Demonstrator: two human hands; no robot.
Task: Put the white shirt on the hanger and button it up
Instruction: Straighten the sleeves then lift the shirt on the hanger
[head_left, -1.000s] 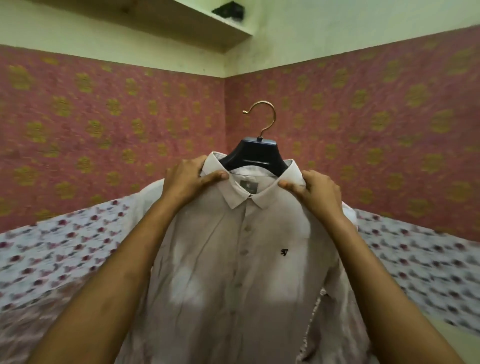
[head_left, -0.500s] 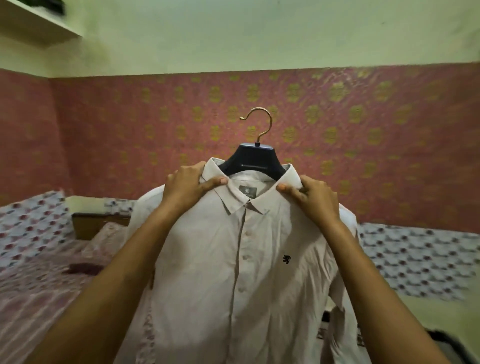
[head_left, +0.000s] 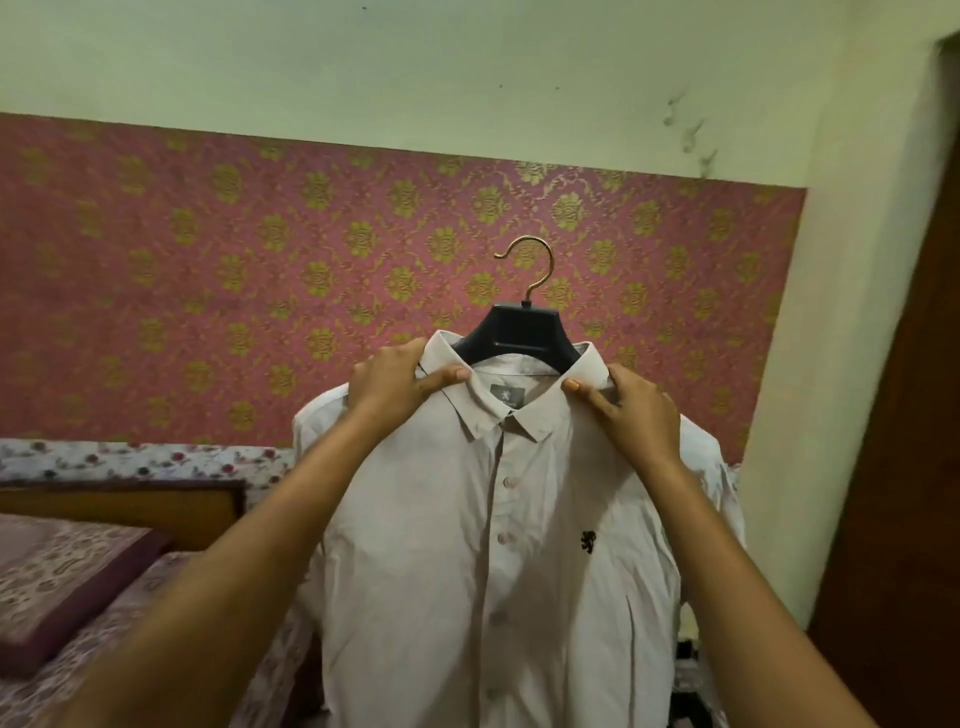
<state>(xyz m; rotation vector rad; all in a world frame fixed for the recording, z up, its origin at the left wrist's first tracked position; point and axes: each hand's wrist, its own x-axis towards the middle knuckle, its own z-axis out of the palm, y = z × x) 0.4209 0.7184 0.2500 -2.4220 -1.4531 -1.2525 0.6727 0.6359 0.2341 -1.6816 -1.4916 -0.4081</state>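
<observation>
The white shirt hangs on a black hanger with a gold hook, held up in the air in front of me. Its placket is closed, with several buttons showing down the front, and a small black emblem sits on the chest. My left hand grips the left shoulder and collar, thumb across the collar. My right hand grips the right shoulder and collar the same way. The hanger's arms are hidden inside the shirt.
Behind the shirt is a pink wall with gold flower patterns. A bed with a wooden headboard and a patterned pillow lies at the lower left. A dark wooden door stands at the right edge.
My view has swung to the right along the wall; the bed now lies left and a door shows at right. Both hands keep their hold on the shirt's shoulders.
</observation>
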